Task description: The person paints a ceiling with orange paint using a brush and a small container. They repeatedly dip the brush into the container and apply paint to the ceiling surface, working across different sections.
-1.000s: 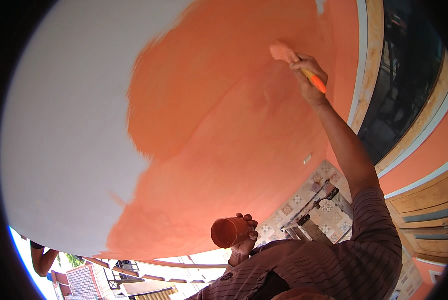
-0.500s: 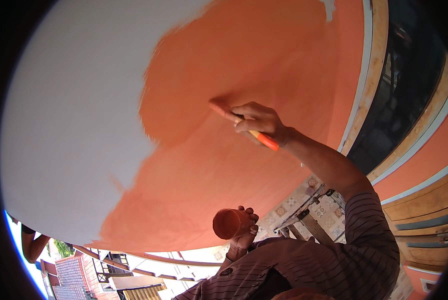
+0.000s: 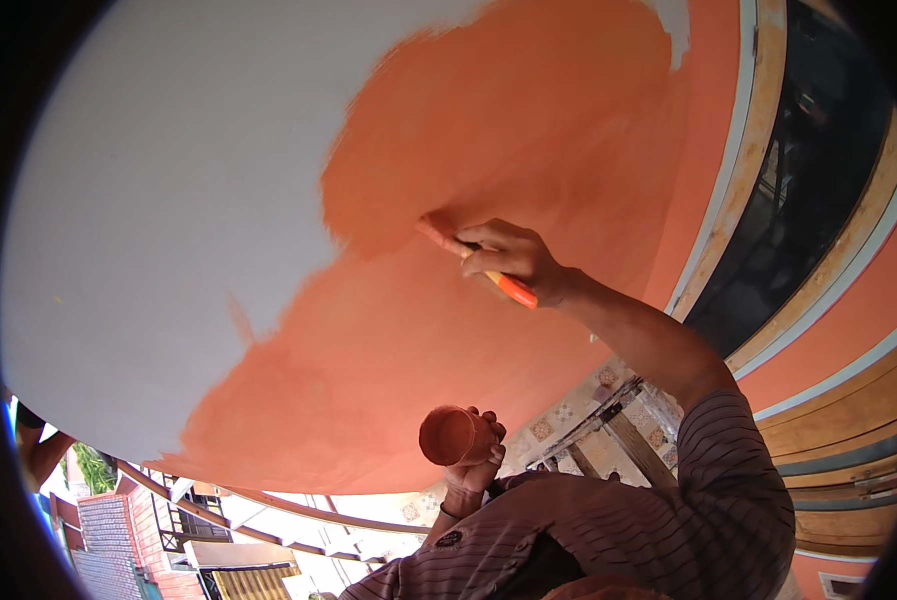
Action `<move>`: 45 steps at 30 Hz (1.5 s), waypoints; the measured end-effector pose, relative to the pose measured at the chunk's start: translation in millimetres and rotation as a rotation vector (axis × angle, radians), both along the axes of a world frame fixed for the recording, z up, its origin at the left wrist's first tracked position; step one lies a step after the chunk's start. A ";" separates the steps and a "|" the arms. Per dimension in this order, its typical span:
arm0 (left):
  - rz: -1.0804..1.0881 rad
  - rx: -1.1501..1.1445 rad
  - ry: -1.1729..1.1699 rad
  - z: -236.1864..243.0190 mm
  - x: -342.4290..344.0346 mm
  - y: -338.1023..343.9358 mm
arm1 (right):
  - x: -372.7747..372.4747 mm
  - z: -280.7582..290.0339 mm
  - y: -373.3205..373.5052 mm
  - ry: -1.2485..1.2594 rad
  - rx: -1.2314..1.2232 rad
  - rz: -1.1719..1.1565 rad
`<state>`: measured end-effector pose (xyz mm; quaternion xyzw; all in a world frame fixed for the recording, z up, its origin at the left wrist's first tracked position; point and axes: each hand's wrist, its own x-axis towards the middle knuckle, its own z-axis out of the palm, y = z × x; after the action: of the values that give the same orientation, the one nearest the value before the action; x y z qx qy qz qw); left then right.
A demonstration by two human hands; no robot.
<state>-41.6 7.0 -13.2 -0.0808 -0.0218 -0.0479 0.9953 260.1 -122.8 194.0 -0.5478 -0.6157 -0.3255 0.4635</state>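
Note:
My right hand point(image 3: 517, 262) is closed around the handle of a paintbrush point(image 3: 504, 285), which has an orange end and bristles coated in orange paint. The bristles rest against the freshly painted orange part of the wall point(image 3: 449, 120), with their shadow close beside them. Lower down, near my chest, my left hand point(image 3: 484, 455) grips a round cup point(image 3: 455, 436) smeared with orange paint; its open mouth faces up toward me. How much paint is inside I cannot tell. Left of the orange, the wall is pale grey-white point(image 3: 169, 200), with a ragged brushed border between the colours.
At right stand a dark window point(image 3: 799, 170) in a wooden frame and a wooden door point(image 3: 859, 440). Wooden bars like a ladder or scaffold point(image 3: 634, 445) stand below my right arm, over a patterned tile floor point(image 3: 544, 430). Another person's arm point(image 3: 44, 455) shows at far left.
Along the wall, the brush has moved left and down, closer to the pale area. My view has shifted slightly. The cup stays in my left hand.

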 end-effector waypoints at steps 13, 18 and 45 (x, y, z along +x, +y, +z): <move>-0.038 0.051 0.009 -25.3 -1.7 21.9 | -76.6 17.0 -177.4 -0.261 -0.511 -0.493; -0.043 0.014 0.000 -25.2 8.0 20.5 | -118.0 -36.2 -268.5 0.226 -0.497 -0.718; -0.098 0.111 0.223 -58.6 4.0 31.9 | -229.6 -122.5 -309.9 1.091 -0.464 -1.305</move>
<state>-37.6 38.9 -71.8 -0.0313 0.0957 -0.0885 0.9910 30.5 -432.7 71.5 -0.9496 0.0764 -0.0851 0.2917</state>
